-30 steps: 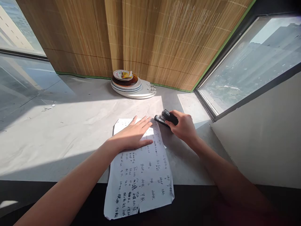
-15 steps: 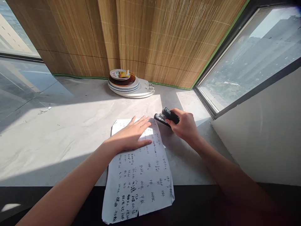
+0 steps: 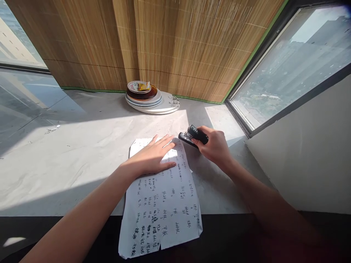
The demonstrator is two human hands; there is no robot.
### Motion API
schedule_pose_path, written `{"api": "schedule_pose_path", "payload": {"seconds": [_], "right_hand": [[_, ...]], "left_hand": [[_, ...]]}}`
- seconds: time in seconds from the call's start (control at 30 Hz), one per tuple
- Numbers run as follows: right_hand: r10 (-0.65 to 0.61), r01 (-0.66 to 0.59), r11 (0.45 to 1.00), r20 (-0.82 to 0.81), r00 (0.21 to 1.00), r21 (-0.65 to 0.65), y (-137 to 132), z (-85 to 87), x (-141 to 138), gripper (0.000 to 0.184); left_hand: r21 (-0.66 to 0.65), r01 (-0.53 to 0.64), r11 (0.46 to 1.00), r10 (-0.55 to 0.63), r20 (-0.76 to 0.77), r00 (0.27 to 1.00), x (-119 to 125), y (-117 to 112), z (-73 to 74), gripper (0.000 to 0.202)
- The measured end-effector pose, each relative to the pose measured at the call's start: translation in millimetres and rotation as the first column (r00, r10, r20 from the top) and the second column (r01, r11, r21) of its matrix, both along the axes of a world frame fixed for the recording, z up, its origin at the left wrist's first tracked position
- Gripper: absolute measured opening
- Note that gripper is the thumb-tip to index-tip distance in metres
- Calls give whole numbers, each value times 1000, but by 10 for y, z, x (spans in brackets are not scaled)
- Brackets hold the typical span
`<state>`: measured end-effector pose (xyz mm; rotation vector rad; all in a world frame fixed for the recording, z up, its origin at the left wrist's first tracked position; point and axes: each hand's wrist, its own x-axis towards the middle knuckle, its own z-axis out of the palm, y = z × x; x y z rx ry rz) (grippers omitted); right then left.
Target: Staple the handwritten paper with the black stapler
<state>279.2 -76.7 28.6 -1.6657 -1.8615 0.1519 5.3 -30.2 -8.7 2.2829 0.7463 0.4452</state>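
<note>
Sheets of paper (image 3: 170, 204) with handwriting lie on the pale stone surface, their near end hanging past its front edge. My left hand (image 3: 155, 157) rests flat on the upper part of the paper, fingers spread. Beside the paper's top right corner, my right hand (image 3: 215, 144) grips a black stapler (image 3: 197, 135). The stapler's jaws are apart and point left toward that corner; whether they touch the paper I cannot tell.
A stack of plates (image 3: 148, 100) with a small yellow packet (image 3: 143, 86) on top stands at the back. Behind it hangs a bamboo blind (image 3: 153, 44). A window (image 3: 296, 65) and a white wall (image 3: 307, 157) bound the right side.
Almost nothing differs. The whole view has shifted very slightly; both hands, the paper and the stapler keep their places.
</note>
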Motion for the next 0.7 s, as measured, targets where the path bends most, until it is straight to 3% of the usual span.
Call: {"api": "schedule_pose_path", "payload": {"seconds": [0.2, 0.43, 0.57, 0.7], "right_hand": [[1, -1, 1000, 2, 1000, -5, -7, 10, -1, 18], [2, -2, 1000, -15, 1000, -8, -13, 6, -15, 20], [41, -40, 999, -45, 998, 12, -38, 17, -67, 23], [123, -121, 992, -68, 990, 29, -44, 57, -126, 23]], "left_hand": [[-2, -13, 1000, 13, 33, 999, 9, -9, -5, 63], [-72, -77, 994, 82, 70, 994, 1, -21, 67, 91], [-198, -219, 955, 240, 88, 967, -3, -13, 64, 72], [-272, -283, 920, 352, 247, 903, 16, 56, -3, 55]]}}
